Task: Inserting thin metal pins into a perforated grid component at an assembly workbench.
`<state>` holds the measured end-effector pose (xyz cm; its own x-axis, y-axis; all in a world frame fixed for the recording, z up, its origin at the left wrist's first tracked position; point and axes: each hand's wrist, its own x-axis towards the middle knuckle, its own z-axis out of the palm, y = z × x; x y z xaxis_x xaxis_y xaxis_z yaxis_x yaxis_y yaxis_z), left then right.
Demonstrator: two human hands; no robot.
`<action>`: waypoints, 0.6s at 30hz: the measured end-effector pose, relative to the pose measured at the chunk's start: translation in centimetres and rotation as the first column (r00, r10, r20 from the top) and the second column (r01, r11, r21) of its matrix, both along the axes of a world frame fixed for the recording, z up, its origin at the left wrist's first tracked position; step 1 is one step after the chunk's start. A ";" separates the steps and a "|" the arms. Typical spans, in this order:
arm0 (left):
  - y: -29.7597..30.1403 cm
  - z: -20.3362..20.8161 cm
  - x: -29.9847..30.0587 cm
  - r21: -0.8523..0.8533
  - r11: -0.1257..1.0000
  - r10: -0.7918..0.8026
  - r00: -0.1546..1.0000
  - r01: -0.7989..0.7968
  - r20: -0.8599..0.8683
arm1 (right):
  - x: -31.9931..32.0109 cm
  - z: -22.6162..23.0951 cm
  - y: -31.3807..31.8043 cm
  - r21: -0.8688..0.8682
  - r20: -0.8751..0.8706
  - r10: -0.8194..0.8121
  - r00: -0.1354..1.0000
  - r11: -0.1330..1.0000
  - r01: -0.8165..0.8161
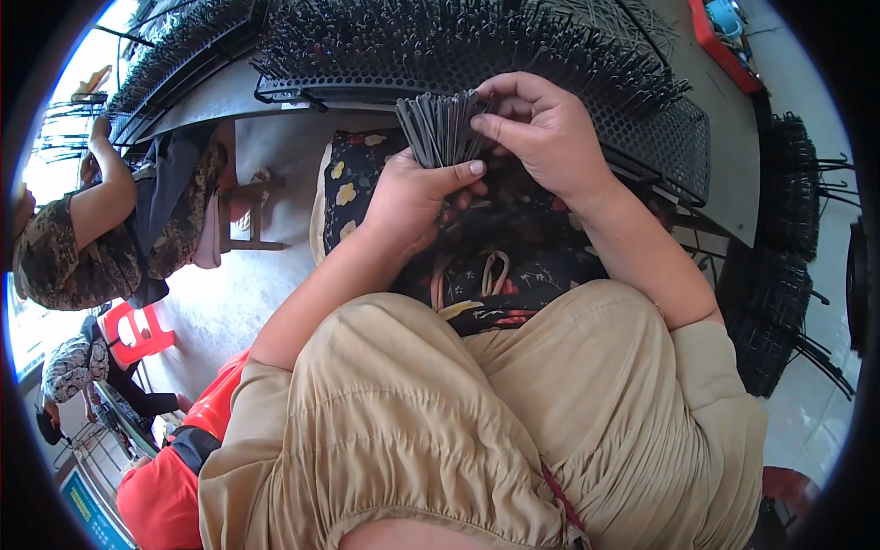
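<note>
In front of my lap, my left hand [417, 194] is wrapped round a fanned bundle of thin dark metal strips [438, 128]. The strips stand nearly upright, with small rounded ends at the top, and the thumb lies across their lower part. My right hand [541, 128] reaches in from the right. Its thumb and forefinger pinch at the bundle's upper right edge, on the end of a strip as far as I can see. Just beyond both hands stands a black perforated metal tray [674, 151], packed with similar upright strips [431, 46].
Another packed rack [179, 55] is at the far left, where a person in camouflage clothing [82, 238] works. Black racks [788, 192] are stacked at the right. A red tray [720, 46] lies at the far right. A red stool [136, 330] and another person [78, 367] are behind, left.
</note>
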<state>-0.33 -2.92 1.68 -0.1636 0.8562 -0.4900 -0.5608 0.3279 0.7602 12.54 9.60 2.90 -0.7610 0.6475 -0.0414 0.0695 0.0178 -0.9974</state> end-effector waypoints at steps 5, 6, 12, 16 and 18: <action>-1.1 -0.6 -0.4 0.020 0.995 0.097 0.991 -0.099 0.091 | -0.5 0.2 -0.6 -0.039 -0.051 -0.112 0.992 0.993 0.110; -1.3 -0.7 -0.5 0.015 0.995 0.102 0.991 -0.104 0.088 | -0.5 0.1 -0.6 -0.031 -0.033 -0.118 0.992 0.993 0.117; -2.2 -1.4 -0.9 -0.009 0.997 0.076 0.997 -0.076 0.017 | -0.7 0.2 -0.8 -0.065 -0.034 -0.134 0.990 0.989 0.131; -2.4 -1.4 -0.9 0.004 0.998 0.067 0.998 -0.067 -0.004 | -0.5 0.0 -0.6 -0.166 -0.024 -0.134 0.991 0.978 0.128; -2.4 -1.0 -0.9 0.013 0.997 0.074 0.997 -0.074 0.003 | -0.4 0.2 -0.4 -0.150 -0.026 -0.142 0.990 0.979 0.136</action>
<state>-1.28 -5.36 0.70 -0.2257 0.8482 -0.4791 -0.5852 0.2751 0.7628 12.15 9.24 3.07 -0.6668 0.7357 -0.1188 0.0250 -0.1373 -0.9902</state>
